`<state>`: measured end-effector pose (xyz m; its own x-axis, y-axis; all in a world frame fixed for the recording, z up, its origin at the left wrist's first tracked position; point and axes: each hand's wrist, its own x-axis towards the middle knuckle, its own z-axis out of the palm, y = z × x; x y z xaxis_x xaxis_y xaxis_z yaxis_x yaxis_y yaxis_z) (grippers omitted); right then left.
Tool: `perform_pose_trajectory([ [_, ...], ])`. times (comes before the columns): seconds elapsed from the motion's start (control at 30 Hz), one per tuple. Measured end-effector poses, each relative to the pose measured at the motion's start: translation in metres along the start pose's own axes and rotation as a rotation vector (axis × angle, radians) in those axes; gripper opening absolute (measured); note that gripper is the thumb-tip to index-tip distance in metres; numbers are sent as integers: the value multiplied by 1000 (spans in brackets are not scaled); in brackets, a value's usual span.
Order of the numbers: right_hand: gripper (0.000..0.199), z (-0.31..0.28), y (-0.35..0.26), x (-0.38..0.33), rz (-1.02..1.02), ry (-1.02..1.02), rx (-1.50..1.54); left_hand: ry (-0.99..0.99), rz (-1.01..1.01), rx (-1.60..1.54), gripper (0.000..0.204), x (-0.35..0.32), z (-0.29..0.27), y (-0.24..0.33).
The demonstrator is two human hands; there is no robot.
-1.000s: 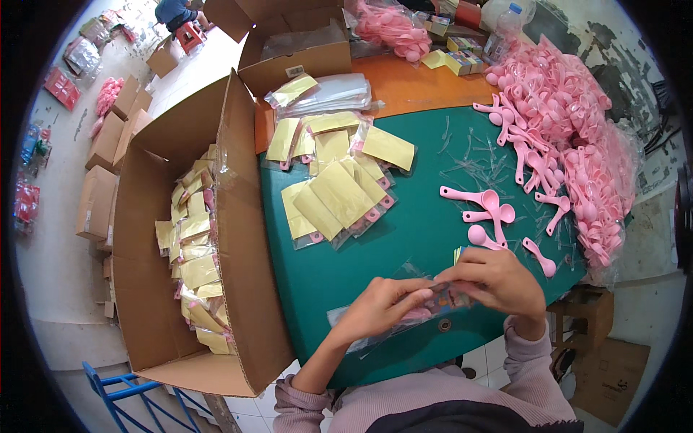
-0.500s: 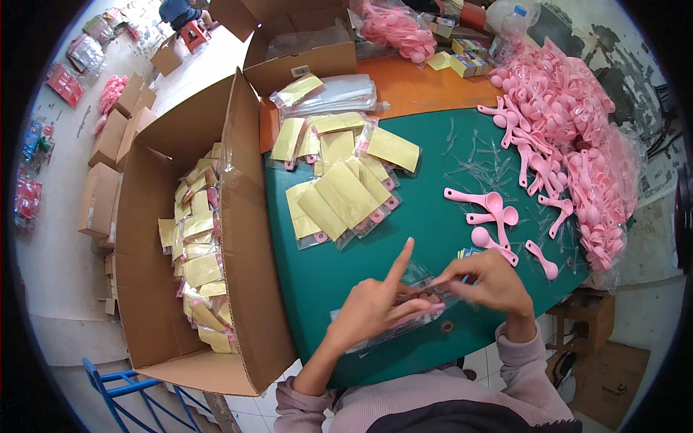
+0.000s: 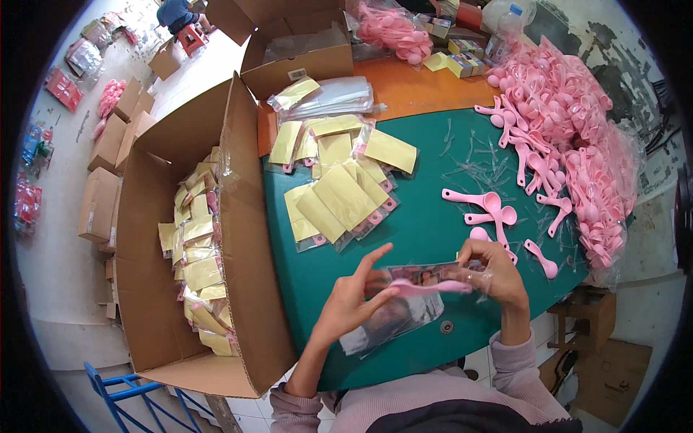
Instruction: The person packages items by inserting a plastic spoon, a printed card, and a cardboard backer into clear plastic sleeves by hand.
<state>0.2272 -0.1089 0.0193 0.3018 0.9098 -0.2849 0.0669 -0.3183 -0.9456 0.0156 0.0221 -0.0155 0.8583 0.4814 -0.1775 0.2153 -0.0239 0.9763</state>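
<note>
A pink double-ended plastic spoon [image 3: 433,287] and a clear plastic bag [image 3: 415,275] are held level between my hands, above the green table near its front edge. My left hand [image 3: 349,299] pinches their left end between thumb and fingers, its index finger stretched out. The fingers of my right hand [image 3: 498,278] are closed on the bag's right end, partly blurred. Whether the spoon lies inside the bag, I cannot tell. Beneath them lie flat clear bags [image 3: 393,323]. Just beyond my right hand are loose pink spoons [image 3: 493,202].
Packed bags with yellow cards [image 3: 346,195] lie on the green table [image 3: 310,281]. A large carton [image 3: 249,252] with more packed bags stands at left. Pink spoons are heaped [image 3: 563,108] at right. Clear bags [image 3: 332,97] are stacked at the back; a person [image 3: 177,14] sits far off.
The pink spoon and clear bag have come up between my hands and into plainer view. My hands have moved slightly apart. The flat bags beneath are more exposed.
</note>
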Motion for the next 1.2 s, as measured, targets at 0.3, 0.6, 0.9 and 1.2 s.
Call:
perform_pose_trajectory([
  [0.3, 40, 39, -9, -5, -516, -102, -727, 9, -226, -790, 59, -18, 32, -15],
  [0.6, 21, 62, 14, -15, -531, -225, -785, 3, -237, -355, 51, -38, 34, -12],
  [0.9, 20, 73, 17, -11, -602, -193, -874, 118, -189, -80, 55, -32, 35, -16],
  [1.2, 13, 23, -1, 0, -564, -668, -379, 250, -233, -306, 50, -15, 28, -12],
])
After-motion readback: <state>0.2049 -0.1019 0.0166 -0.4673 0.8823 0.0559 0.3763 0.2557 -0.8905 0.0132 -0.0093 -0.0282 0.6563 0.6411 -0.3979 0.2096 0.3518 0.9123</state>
